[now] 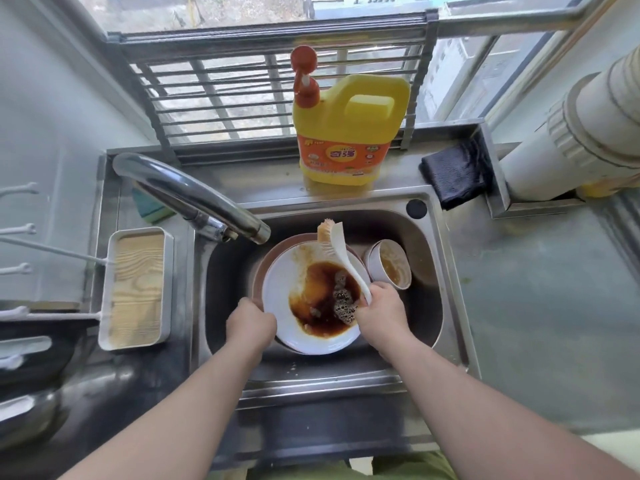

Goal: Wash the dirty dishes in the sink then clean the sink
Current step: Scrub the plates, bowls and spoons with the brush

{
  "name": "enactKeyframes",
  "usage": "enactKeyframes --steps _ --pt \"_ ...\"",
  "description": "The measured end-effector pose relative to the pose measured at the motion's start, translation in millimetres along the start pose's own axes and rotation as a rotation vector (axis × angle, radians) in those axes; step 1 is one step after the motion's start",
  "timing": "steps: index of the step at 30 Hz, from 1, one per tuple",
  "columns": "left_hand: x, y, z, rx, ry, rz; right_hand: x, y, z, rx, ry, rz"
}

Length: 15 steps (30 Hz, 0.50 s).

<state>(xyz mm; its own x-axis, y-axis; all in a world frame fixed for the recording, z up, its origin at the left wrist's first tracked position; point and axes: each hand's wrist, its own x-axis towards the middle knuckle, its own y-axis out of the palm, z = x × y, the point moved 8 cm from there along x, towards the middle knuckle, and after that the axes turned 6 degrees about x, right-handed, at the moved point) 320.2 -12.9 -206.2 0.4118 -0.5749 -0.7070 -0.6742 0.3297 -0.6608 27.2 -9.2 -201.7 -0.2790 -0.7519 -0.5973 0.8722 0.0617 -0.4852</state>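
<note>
A white plate (282, 289) smeared with dark brown sauce and some foam lies in the steel sink (434, 306), on top of a brown plate (268, 258). My left hand (251, 323) grips the white plate's left rim. My right hand (379, 311) holds the handle of a white dish brush (341, 251), whose bristle head points away toward the sink's back wall. A small white bowl (389, 268) with brownish residue stands in the sink to the right of the plates.
The tap spout (194, 195) arches over the sink's left side. A yellow detergent jug (346, 133) with an orange pump stands on the back ledge, a dark cloth (453, 174) to its right, a sponge (150, 209) at the left. A white tray (136, 289) sits left of the sink.
</note>
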Motion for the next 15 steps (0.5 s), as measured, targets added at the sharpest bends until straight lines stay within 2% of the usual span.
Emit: enactKeyframes --steps 5,10,15 --pt "0.1 23.1 8.8 -0.279 -0.135 0.100 2.3 -8.1 -1.6 0.008 0.008 -0.027" --pt "-2.0 33.6 15.6 -0.421 -0.202 0.146 3.0 -18.8 0.0 -0.125 0.037 0.002" --pt "-27.7 37.9 30.8 -0.723 -0.418 0.363 -16.6 -20.2 -8.2 -0.120 0.127 0.046"
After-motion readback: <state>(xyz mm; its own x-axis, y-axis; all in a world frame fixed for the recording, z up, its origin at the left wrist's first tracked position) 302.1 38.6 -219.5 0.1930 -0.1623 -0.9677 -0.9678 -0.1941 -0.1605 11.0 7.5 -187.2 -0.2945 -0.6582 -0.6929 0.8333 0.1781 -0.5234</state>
